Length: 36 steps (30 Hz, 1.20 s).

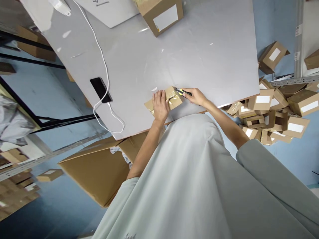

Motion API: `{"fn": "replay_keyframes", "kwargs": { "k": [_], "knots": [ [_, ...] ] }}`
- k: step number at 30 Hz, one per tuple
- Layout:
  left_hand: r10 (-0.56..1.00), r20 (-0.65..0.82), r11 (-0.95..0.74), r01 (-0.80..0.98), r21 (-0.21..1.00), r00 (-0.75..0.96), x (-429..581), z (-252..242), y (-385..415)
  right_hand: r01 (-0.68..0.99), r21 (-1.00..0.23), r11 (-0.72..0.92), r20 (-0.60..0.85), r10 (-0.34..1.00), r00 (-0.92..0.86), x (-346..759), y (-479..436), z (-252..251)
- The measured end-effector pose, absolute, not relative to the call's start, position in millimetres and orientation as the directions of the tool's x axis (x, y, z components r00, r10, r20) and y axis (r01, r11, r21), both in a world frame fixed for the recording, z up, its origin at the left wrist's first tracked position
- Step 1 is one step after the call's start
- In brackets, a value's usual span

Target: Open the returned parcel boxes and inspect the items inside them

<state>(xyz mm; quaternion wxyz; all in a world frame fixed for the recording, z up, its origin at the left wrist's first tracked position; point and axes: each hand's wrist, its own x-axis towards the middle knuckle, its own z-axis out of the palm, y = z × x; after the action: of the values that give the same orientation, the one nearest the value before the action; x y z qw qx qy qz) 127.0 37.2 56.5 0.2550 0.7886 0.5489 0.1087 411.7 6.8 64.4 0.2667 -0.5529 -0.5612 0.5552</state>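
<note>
A small taped cardboard box [175, 101] lies on the table near its front edge. My left hand [160, 105] rests flat across the box's left part, fingers stretched out and pressing on it. My right hand [196, 97] grips a black and yellow box cutter [184, 92]. The cutter's tip is at the box's upper right corner; whether the blade is in the tape I cannot tell. Shiny tape runs over the box's top, and part of the box is hidden under my left hand.
A larger cardboard box [163, 16] with a white label stands at the table's far side, beside a laptop [112, 13]. A phone [101, 89] with a white cable lies left. Several boxes [264, 99] pile up right of the table; a big open carton [97, 169] stands below left.
</note>
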Motion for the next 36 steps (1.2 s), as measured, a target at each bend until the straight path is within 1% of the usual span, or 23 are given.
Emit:
{"fn": "replay_keyframes", "kwargs": {
  "k": [3,6,13,18,21,25,28,30,32,36],
  "knots": [
    [0.925,-0.116,-0.251,0.811,0.528,0.361,128,57,39,0.321,-0.911,-0.257,-0.354,0.888,-0.294,420,14,67],
    [0.932,-0.102,-0.247,0.813,0.527,0.349,127,55,40,0.36,-0.895,-0.264,-0.391,0.852,-0.347,426,13,73],
    [0.933,-0.068,-0.266,0.806,0.529,0.353,122,47,38,0.388,-0.885,-0.256,-0.396,0.853,-0.339,433,-8,88],
    [0.922,-0.065,-0.294,0.798,0.526,0.382,121,45,35,0.415,-0.875,-0.25,-0.415,0.828,-0.377,436,-17,90],
    [0.917,-0.062,-0.306,0.795,0.523,0.394,121,48,36,0.424,-0.87,-0.253,-0.409,0.85,-0.333,432,-27,90],
    [0.892,-0.066,-0.341,0.764,0.548,0.446,119,61,39,0.453,-0.859,-0.24,-0.353,0.917,-0.184,427,-43,90],
    [0.871,-0.1,-0.343,0.743,0.574,0.48,120,70,38,0.456,-0.843,-0.286,-0.353,0.933,-0.066,431,-55,87],
    [0.861,-0.134,-0.339,0.75,0.569,0.49,122,73,36,0.446,-0.836,-0.32,-0.364,0.931,-0.015,436,-60,85],
    [0.861,-0.165,-0.326,0.771,0.548,0.482,127,74,35,0.432,-0.841,-0.326,-0.366,0.931,-0.011,438,-62,84],
    [0.866,-0.204,-0.302,0.805,0.511,0.456,135,75,29,0.428,-0.864,-0.266,-0.334,0.938,-0.091,435,-56,87]
  ]
}}
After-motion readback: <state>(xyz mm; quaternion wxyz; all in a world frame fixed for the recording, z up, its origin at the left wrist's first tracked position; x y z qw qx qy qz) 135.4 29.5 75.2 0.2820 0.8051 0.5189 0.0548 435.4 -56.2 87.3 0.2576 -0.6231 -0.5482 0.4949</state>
